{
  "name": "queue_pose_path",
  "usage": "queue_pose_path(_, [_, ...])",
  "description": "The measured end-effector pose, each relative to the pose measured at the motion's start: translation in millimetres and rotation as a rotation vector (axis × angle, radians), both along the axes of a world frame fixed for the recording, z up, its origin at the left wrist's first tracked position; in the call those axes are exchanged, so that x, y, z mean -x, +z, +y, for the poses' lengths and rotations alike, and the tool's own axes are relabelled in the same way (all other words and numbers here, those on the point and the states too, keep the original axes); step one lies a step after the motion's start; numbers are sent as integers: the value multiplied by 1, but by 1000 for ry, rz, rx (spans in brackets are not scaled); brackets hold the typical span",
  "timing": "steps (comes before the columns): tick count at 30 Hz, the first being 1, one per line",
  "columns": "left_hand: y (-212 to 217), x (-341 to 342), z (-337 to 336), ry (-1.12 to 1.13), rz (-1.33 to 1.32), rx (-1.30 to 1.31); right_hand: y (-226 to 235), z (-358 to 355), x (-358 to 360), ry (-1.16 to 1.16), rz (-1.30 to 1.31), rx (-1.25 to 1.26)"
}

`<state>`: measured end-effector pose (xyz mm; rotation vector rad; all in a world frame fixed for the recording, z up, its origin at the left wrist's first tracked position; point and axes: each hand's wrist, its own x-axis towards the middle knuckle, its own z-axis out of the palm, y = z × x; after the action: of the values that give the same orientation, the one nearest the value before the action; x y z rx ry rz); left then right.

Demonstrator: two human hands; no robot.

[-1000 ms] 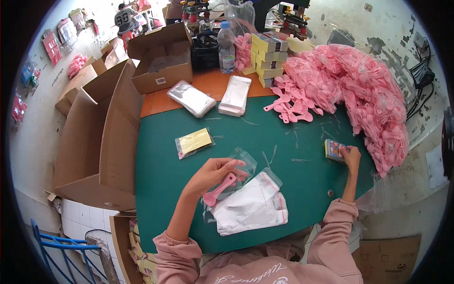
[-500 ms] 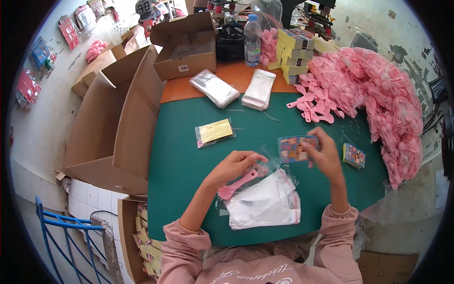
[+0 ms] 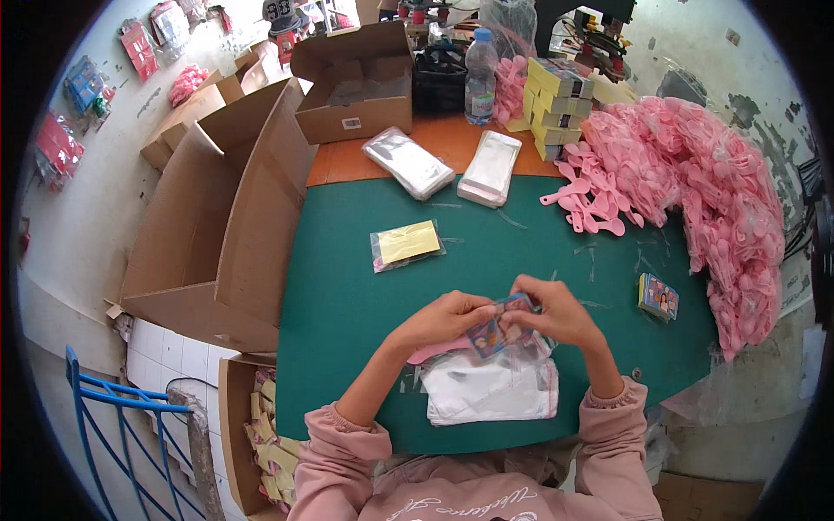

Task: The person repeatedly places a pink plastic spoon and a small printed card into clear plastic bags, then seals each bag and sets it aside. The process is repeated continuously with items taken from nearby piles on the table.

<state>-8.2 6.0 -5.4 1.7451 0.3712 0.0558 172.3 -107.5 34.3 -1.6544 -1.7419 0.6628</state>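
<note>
Both my hands meet over a stack of clear plastic bags near the table's front edge. Between them is a colourful printed card, tilted. My right hand pinches its upper right part. My left hand is closed at the card's left edge, where a thin clear bag also seems to be gripped; the fingers partly hide how far the two overlap. A pink plastic spoon lies under my left hand, mostly covered. Farther off, a filled clear packet with a yellow card lies flat on the green table.
A small card pile sits at right. Loose pink spoons and bulging bags of spoons line the right side. Two bag stacks, card bundles and a water bottle stand behind. An open carton borders the left.
My right hand has brought the card left and down to my left hand, over the bags. The pink spoon is now more covered. The whole view has shifted slightly.
</note>
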Motion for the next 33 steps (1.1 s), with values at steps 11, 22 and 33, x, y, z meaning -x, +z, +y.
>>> queue_pose_path(11, [8, -2, -8, 37, 5, -67, -22, -2, 4, -13, 573, 193])
queue_pose_path(22, [11, -4, -6, 38, 22, -154, -29, -1, 3, -4, 505, 141])
queue_pose_path(33, [0, -3, -9, 96, -48, -149, -4, -11, -3, -172, 377, 115])
